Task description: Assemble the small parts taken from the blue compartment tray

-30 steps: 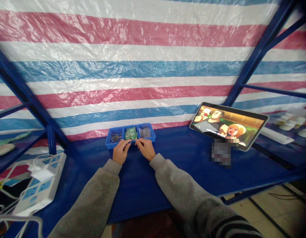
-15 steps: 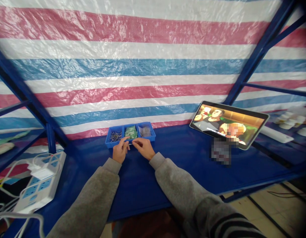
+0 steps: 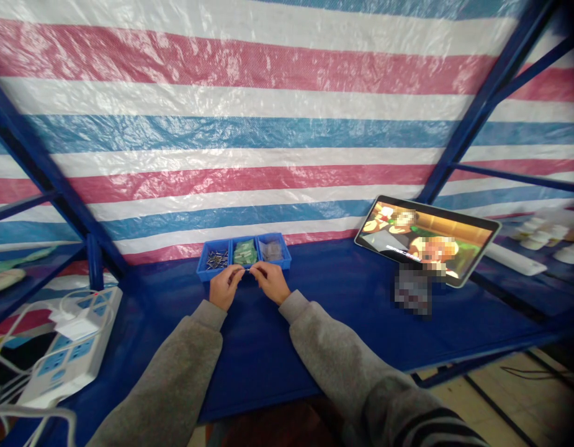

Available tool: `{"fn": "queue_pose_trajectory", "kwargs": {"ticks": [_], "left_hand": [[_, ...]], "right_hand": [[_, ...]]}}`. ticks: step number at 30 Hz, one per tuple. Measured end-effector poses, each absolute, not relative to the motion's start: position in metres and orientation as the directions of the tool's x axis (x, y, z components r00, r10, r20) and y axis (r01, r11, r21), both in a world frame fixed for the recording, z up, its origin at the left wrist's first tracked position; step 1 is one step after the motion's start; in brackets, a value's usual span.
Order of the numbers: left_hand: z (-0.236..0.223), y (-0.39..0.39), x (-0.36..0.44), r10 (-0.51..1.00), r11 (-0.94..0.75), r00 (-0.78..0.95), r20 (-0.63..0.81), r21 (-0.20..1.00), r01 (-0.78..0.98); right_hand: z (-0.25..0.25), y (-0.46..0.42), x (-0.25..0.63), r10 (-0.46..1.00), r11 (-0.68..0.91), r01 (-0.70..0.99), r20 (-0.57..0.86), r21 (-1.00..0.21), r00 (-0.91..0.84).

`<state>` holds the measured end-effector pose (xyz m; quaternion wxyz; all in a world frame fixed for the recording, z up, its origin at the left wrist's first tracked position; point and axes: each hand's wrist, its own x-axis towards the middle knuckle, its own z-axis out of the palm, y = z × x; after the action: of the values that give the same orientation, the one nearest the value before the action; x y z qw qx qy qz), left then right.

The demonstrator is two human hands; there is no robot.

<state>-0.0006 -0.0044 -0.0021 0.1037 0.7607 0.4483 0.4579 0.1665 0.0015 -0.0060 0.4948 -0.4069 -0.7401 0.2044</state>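
My left hand (image 3: 224, 287) is closed in a pinch just in front of a blue three-part tray (image 3: 205, 274). Facing it, fingertips almost meeting, my right hand (image 3: 271, 281) pinches too. Between them shows a tiny pale, thin piece (image 3: 247, 269), too small to name. The tray's left compartment contains small dark metal pieces (image 3: 216, 259) that look like screws or nails. Green-tinted plastic packets (image 3: 245, 251) fill the middle compartment, and greyish clear plastic pieces (image 3: 271, 251) lie in the right one. My fingers partly cover the tray's front edge.
On the blue table (image 3: 259, 360), a tablet (image 3: 426, 239) playing a cartoon leans at the right, near a blurred-out patch. A white power strip (image 3: 77, 360) with cables lies at the left. Blue frame bars and a striped plastic sheet (image 3: 249, 136) stand behind.
My left fingers, earlier raised and partly spread, have curled into a pinch beside my right fingertips. My right hand stays nearly in place. The view has tilted slightly.
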Motion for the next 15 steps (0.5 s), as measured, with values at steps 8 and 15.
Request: {"fn": "queue_pose_trajectory", "kwargs": {"ticks": [8,15], "left_hand": [[-0.0018,-0.0035,-0.0008,0.744,-0.6,0.225,0.629,0.481,0.64],[0.0005,-0.0054,-0.0015,0.726,-0.622,0.226,0.65,0.479,0.62]], "right_hand": [[-0.0029,0.0001,0.1682,0.811,0.572,0.382,0.569,-0.726,-0.135],[-0.0036,0.0002,0.1673,0.8,0.577,0.422,0.586,-0.699,-0.124]]}}
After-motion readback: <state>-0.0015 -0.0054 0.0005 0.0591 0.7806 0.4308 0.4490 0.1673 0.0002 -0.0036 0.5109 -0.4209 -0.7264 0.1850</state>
